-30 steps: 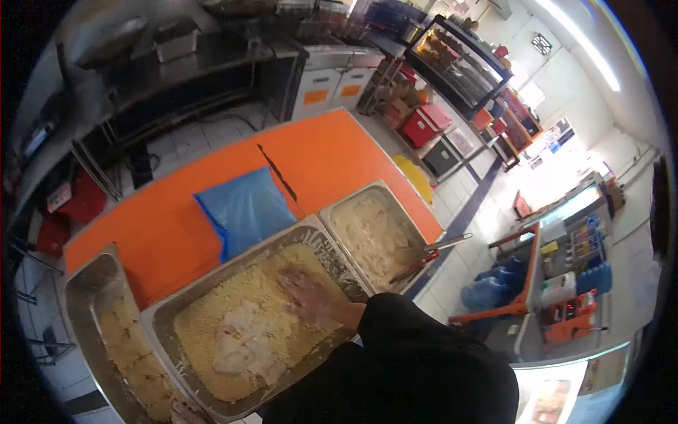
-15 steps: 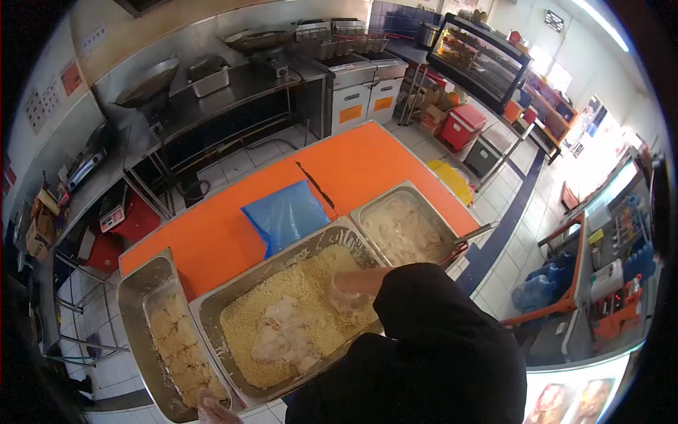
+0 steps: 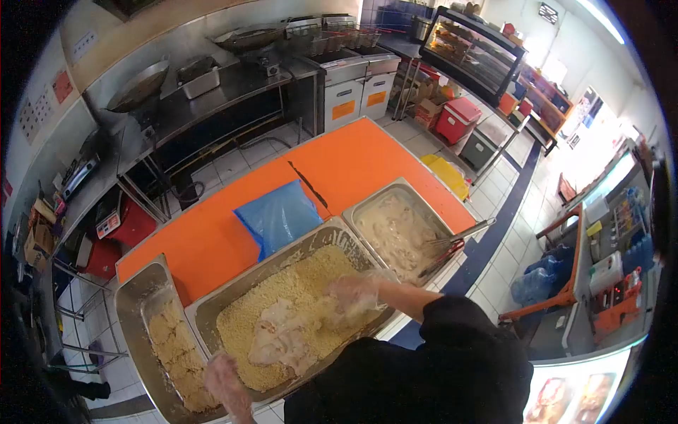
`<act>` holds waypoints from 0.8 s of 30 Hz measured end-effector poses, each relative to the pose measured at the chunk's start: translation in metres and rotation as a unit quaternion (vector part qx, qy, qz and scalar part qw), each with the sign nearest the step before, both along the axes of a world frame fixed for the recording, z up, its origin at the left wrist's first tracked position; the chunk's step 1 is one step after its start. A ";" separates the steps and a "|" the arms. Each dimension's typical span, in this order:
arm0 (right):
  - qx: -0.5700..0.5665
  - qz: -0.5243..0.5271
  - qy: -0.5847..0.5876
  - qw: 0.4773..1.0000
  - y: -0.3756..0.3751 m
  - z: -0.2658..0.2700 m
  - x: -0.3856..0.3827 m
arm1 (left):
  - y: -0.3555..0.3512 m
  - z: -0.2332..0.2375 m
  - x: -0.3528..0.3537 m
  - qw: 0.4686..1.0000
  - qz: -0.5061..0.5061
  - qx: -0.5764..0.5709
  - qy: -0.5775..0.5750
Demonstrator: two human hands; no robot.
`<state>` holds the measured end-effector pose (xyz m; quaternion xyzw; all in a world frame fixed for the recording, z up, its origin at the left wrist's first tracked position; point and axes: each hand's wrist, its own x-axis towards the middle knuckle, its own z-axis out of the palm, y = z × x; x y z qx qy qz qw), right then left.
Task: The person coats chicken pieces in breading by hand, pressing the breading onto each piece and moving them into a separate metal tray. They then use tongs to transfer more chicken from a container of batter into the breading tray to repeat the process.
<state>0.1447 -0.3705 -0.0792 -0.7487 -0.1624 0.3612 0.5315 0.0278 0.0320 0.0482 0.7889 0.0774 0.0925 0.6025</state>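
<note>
A large metal tray (image 3: pixel 201 311) holds pale yellow crumbs, with a piece of raw, whitish meat (image 3: pixel 279 339) lying on them. Over the right part of the crumbs is my right hand (image 3: pixel 357 291), in a clear glove and blurred by motion, with crumbs about it. My left hand (image 3: pixel 227 381), also gloved, is at the near left edge of this tray, beside a narrower tray (image 3: pixel 134 339) of crumb-coated pieces (image 3: pixel 176 346). Its fingers are smeared. To the right, a third tray (image 3: pixel 353 212) contains pieces in milky batter (image 3: pixel 399 230) and metal tongs (image 3: pixel 462 235).
A blue plastic bag (image 3: pixel 279 218) lies on the orange table (image 3: pixel 353 159) behind the trays. Beyond stand fryers (image 3: pixel 360 92), a steel counter with woks (image 3: pixel 141 85), and a glass display case (image 3: pixel 470 56). A red cooler (image 3: pixel 458 119) is at the back right.
My right hand has lifted from the crumbs, and more of its forearm shows. My left hand has moved up and right, toward the crumb tray's edge. The view has shifted slightly.
</note>
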 end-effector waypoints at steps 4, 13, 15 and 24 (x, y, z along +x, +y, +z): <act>-0.015 0.049 -0.374 0.926 0.032 0.100 -0.012 | -0.081 0.017 0.053 0.973 -0.197 0.097 0.075; 0.246 -0.303 0.120 0.913 0.092 0.085 -0.015 | -0.109 0.003 0.088 0.880 -0.327 -0.165 0.303; 0.293 -0.335 0.225 0.867 0.083 0.120 -0.021 | -0.097 -0.004 0.095 0.856 -0.350 -0.126 0.359; -0.118 -0.168 0.041 0.978 0.054 0.055 0.005 | -0.091 0.036 0.116 0.802 -0.417 0.134 0.405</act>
